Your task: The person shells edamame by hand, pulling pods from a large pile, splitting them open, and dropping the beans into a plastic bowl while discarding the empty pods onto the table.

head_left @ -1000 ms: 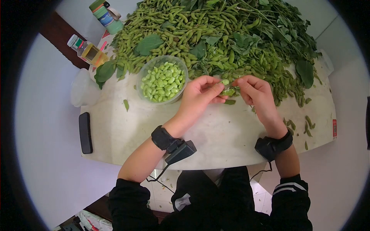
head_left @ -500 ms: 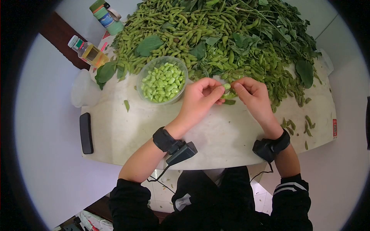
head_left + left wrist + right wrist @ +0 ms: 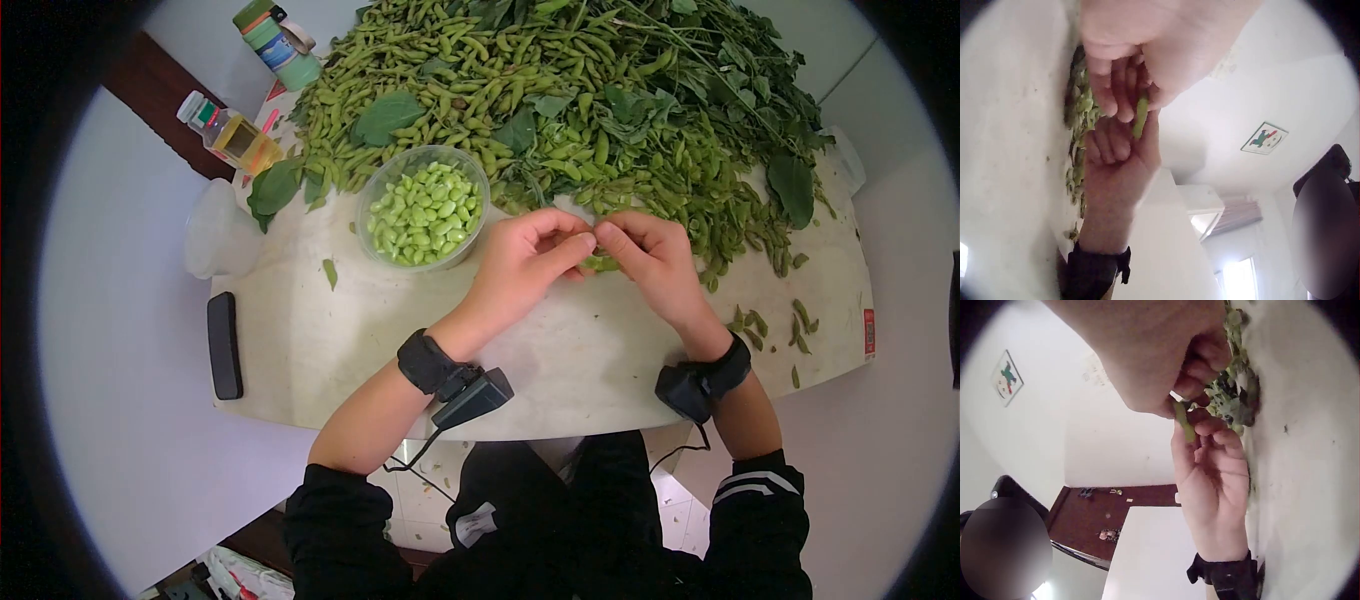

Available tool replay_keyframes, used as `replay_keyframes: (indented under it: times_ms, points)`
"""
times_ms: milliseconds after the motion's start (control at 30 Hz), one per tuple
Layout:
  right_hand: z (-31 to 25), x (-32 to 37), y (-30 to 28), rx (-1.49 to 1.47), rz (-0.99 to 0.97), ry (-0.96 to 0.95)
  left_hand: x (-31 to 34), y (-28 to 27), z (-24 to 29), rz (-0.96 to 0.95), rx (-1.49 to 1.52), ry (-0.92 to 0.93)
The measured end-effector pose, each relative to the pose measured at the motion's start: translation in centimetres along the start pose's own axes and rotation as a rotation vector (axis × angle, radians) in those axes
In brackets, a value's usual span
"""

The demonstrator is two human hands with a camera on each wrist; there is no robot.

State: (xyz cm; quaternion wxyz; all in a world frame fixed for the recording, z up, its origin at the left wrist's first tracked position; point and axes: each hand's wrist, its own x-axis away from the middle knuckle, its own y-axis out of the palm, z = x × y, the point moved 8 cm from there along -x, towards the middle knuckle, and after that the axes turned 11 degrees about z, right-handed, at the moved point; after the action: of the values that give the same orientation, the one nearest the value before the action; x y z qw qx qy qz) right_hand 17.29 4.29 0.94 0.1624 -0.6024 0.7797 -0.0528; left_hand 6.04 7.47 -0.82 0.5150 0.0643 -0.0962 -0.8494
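Note:
Both hands meet over the table, just in front of the pile. My left hand [image 3: 525,258] and right hand [image 3: 655,262] pinch a green soybean pod [image 3: 1140,117] between thumbs and fingers, their fingertips together. From the right wrist, the same pod [image 3: 1184,422] shows slanting between the two hands; its ends are hidden by the fingers. Left of the left hand stands a clear round tub [image 3: 366,192] holding many shelled green beans [image 3: 425,215].
A big heap of soybean pods [image 3: 450,85] with leaves and stems covers the table's far side. Loose pods [image 3: 800,325] lie at right. On the left are a phone [image 3: 223,345], a white translucent container [image 3: 215,230], a bottle of yellow liquid [image 3: 240,138] and a green bottle [image 3: 285,50].
My hands have drawn together until the fingertips meet. A pale green bean seen at the left fingertips before is now hidden. The tub has stayed in place.

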Motion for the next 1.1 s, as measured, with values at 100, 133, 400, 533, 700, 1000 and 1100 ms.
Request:
replay_keyframes:
  times_ms: [100, 133, 400, 533, 700, 1000, 1100]
  points:
    - [0.4, -0.1, -0.2, 0.001, 0.029, 0.033, 0.0, 0.0, -0.5, -0.022, 0.058, -0.092]
    - [0.8, -0.1, -0.3, -0.015, 0.051, 0.070, 0.0, 0.0, -0.8, -0.027, 0.057, -0.127]
    - [2.6, -0.5, -0.9, -0.569, 0.054, 0.376, -0.2, -0.6, -1.6, 0.046, 0.100, -0.185]
    - [3.7, 0.0, 0.3, -0.683, -0.044, 0.559, -0.1, -0.2, -1.2, 0.025, 0.112, -0.188]
    - [2.4, 0.3, 0.9, -0.448, -0.066, 0.427, -0.1, 0.0, -1.0, -0.008, 0.057, -0.115]
    - [2.4, 0.2, 1.0, -0.426, -0.124, 0.417, -0.1, 0.1, -0.2, 0.005, 0.020, -0.010]
    - [3.1, 0.0, 0.5, -0.601, -0.117, 0.472, -0.3, -0.3, -0.4, 0.003, 0.026, -0.028]
